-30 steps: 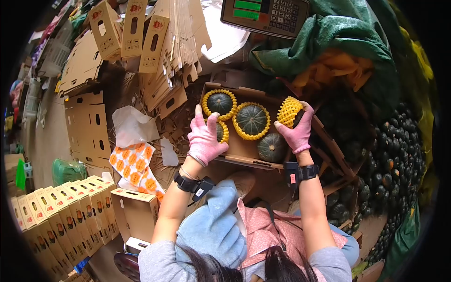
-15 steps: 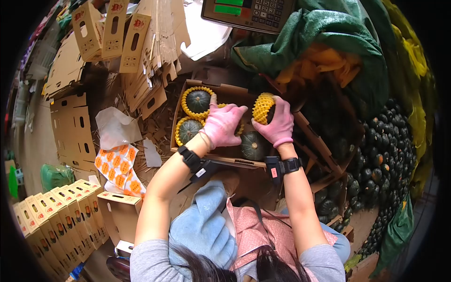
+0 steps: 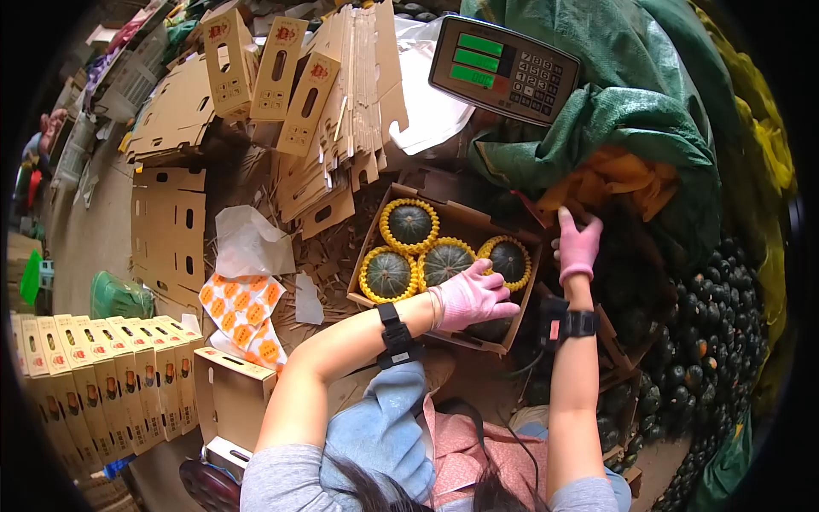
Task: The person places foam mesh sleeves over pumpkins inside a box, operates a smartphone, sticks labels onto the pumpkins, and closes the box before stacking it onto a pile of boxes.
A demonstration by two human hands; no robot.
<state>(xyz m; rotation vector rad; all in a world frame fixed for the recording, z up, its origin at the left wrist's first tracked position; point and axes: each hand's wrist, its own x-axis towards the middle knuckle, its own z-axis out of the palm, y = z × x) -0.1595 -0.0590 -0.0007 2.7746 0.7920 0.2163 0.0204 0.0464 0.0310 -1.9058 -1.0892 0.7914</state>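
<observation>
A cardboard box (image 3: pixel 373 247) in front of me holds several dark green pumpkins in yellow foam net sleeves, among them one pumpkin (image 3: pixel 409 224) at the back left. My left hand (image 3: pixel 472 299), in a pink glove, lies over the box's near right part with its fingers apart. Under it shows part of a bare pumpkin (image 3: pixel 493 329); whether they touch I cannot tell. Beyond the box's right side, my right hand (image 3: pixel 580 246), also gloved, reaches toward orange-yellow sleeves (image 3: pixel 597 183) at a green sack (image 3: pixel 614 119). Its visible thumb and finger are apart, with nothing seen between them.
A scale display (image 3: pixel 503 68) stands behind the box. Flattened cartons (image 3: pixel 341 94) are stacked at the back left, and folded gift boxes (image 3: pixel 111 375) stand in a row at left. Stickered sheets (image 3: pixel 243 311) lie nearby. A large pumpkin heap (image 3: pixel 699 350) fills the right.
The sleeved pumpkin from my right hand now sits in the box's right part. My right hand has moved right to the sack, my left toward the box's near right. The view has shifted.
</observation>
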